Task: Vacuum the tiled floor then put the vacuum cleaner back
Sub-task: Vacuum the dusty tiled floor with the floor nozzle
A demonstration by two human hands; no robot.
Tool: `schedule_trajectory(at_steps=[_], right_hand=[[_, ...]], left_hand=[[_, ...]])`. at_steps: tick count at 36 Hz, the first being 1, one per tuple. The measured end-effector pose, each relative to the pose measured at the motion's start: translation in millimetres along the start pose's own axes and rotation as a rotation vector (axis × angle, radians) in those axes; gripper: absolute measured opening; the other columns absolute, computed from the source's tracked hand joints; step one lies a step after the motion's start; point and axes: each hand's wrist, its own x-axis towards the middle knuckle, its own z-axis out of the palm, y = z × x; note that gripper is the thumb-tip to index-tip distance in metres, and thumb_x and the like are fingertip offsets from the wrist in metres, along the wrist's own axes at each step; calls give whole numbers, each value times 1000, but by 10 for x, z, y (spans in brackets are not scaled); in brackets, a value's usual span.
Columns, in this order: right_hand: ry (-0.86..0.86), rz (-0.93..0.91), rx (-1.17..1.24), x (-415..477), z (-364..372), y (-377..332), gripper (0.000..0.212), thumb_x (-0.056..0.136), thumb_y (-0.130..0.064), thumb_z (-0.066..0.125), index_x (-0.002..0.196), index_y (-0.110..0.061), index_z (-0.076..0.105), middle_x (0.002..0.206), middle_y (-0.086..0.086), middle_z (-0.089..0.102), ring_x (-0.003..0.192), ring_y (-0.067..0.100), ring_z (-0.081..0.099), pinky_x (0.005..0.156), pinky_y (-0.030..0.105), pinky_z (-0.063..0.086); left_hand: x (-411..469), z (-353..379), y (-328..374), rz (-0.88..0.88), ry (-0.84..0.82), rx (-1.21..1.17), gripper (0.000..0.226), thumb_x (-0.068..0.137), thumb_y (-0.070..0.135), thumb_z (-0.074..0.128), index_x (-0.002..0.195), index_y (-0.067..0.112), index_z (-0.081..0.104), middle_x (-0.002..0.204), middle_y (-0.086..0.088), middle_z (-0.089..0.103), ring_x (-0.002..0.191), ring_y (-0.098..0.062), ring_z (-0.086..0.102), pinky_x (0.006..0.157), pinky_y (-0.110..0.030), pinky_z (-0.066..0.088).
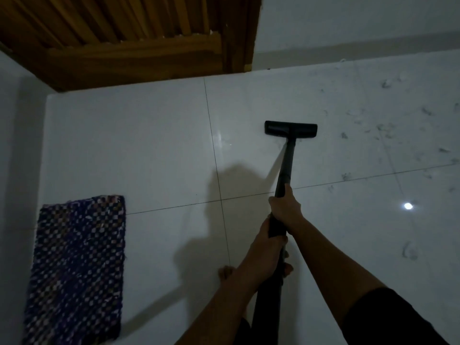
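Both hands (276, 227) grip black vacuum tube (283, 170), glossy tiles (161, 145)

No readable text, label, brand, number or sign anywhere in view.

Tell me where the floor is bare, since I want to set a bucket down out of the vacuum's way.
Bare tile lies between the woven mat, the wooden door and the vacuum head. Right of the wand, held by the right hand and left hand, the floor is strewn with dust clumps, so avoid it.
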Motion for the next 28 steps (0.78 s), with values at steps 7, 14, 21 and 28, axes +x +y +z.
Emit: schedule_trajectory(at_steps=[7,14,21,28], right_hand=[[-11,-16,-3,-354,49,326,71,95,-13,46,154,-22,8,127,23,52,60,12,46,48,22,36],[-37,-54,-51,-679,76,554,68,96,-12,44,153,-19,8,129,24,50,63,15,45,68,30,40],[-88,-57,-104,-741,111,753,71,94,-12,45,153,-20,8,129,24,51,83,27,50,69,32,42],[-111,-50,-138,-753,-4,1017,73,94,-12,45,154,-22,4,128,24,51,79,25,52,67,30,42]], left_hand=[[-337,94,-333,12,23,-13,51,96,11,42,142,28,32,77,-9,48,59,-15,51,40,-21,44],[-638,190,-608,28,61,-23,48,96,11,42,140,26,32,78,-9,47,62,-17,50,41,-22,44],[-751,292,-806,34,87,-20,46,96,12,40,139,26,33,79,-10,47,56,-17,49,38,-20,44],[-779,530,-1023,26,113,-59,46,96,11,40,139,25,33,79,-10,47,56,-17,48,38,-20,44]])
